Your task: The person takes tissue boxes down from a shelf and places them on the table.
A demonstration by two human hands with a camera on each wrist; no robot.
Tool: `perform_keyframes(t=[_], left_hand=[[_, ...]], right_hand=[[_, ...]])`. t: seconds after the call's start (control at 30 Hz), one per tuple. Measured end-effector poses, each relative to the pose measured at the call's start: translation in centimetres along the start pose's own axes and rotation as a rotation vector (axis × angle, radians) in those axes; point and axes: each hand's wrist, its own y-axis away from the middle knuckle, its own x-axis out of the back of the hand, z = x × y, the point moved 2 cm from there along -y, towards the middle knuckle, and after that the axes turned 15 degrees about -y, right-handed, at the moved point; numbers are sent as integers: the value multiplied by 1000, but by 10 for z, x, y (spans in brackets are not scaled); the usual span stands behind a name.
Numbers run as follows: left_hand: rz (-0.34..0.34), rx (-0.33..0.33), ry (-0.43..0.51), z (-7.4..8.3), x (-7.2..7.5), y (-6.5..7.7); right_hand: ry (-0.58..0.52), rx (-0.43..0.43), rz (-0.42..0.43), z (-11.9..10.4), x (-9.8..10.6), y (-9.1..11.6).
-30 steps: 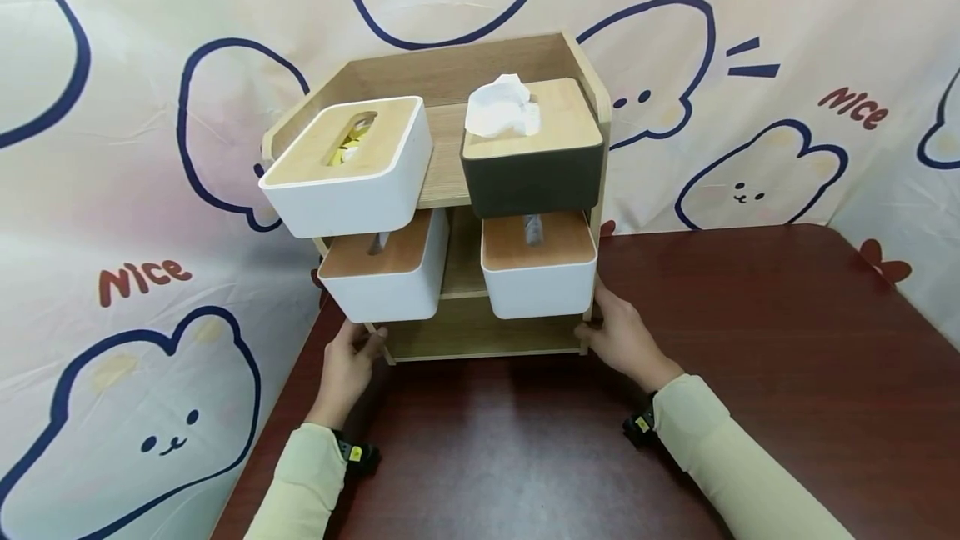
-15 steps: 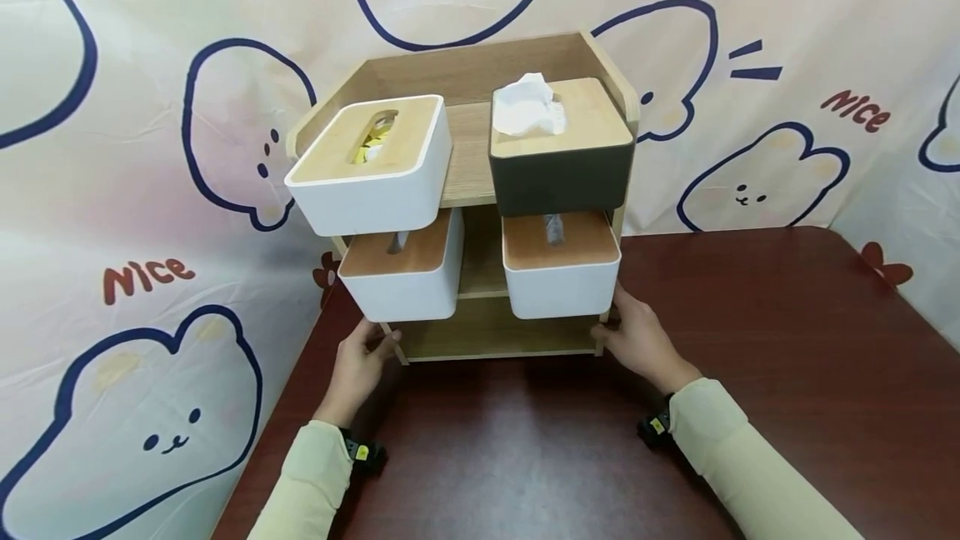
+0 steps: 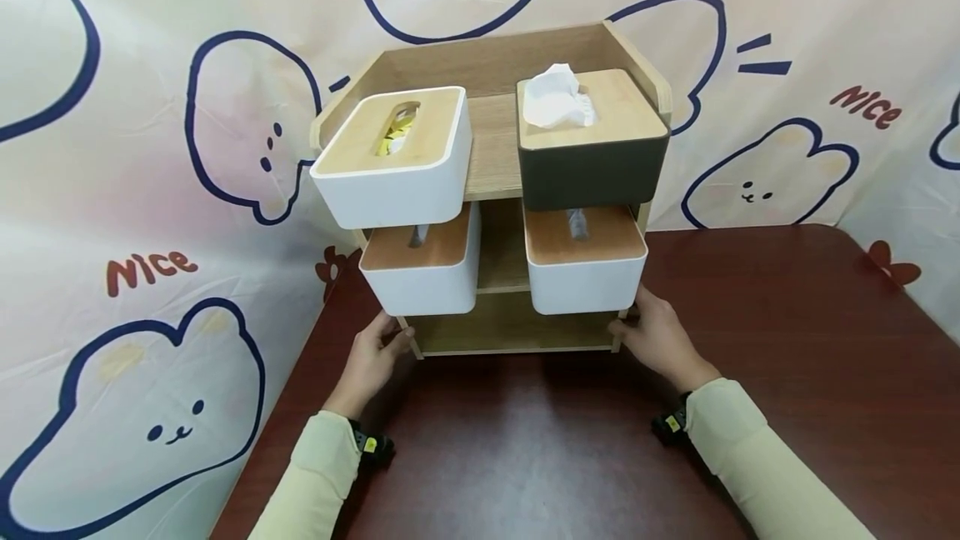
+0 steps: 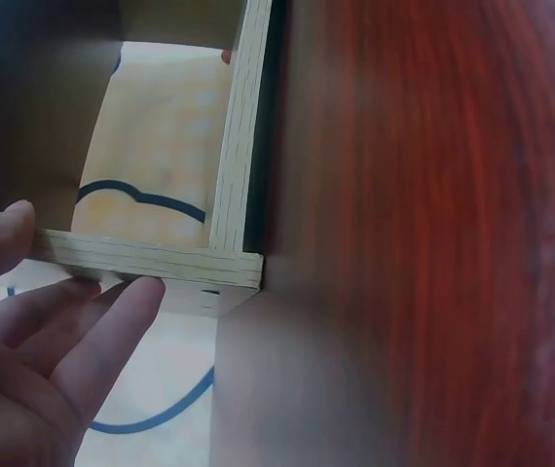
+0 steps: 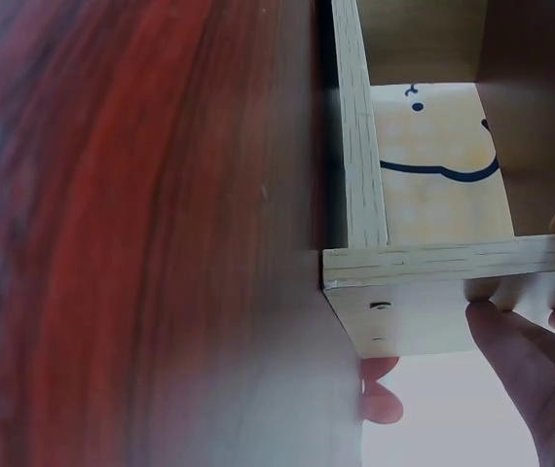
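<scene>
A wooden desktop shelf stands at the back of the table, between my two hands. My left hand pinches the front edge of its left side panel, thumb on the inner face and fingers outside. On the opposite side, my right hand grips the right side panel the same way. On the top level sit a white tissue box and a dark green tissue box with a tissue sticking out. Two white tissue boxes with brown lids, a left one and a right one, jut from the middle level.
The dark red-brown table spreads in front and to the right. A cloth backdrop with bear drawings hangs close behind the shelf and along the left.
The shelf has slid to the right with all its tissue boxes. Both hands have moved along with it, keeping their hold on the side panels.
</scene>
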Motion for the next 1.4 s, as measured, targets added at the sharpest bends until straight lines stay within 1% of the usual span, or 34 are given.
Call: perform_keyframes(t=[0.1,0.23,0.4,0.7,0.87,1.07,1.33,1.37,1.4], left_hand=[[-5,-2,4,1,-2,-1],[5,-17,-14,3,-5,-1],[20,-51,-43,7,-9,-4],[3,-53,-35,15,-16,-6],[1,-70,-22,19,-20,-7],[4,-84,-6,21,-24,-8],[-7,-88,-1,25,-28,-10],[-10,-90,9,26,-29,-10],[-13,-90,17,31,-28,-10]], right_hand=[[4,5,4,0,2,0],[9,12,6,1,5,2],[71,32,37,3,12,4],[83,29,49,8,20,8],[102,24,64,9,25,10],[102,39,67,10,31,11],[115,16,77,11,38,12],[116,14,79,11,39,13],[116,14,80,11,40,13]])
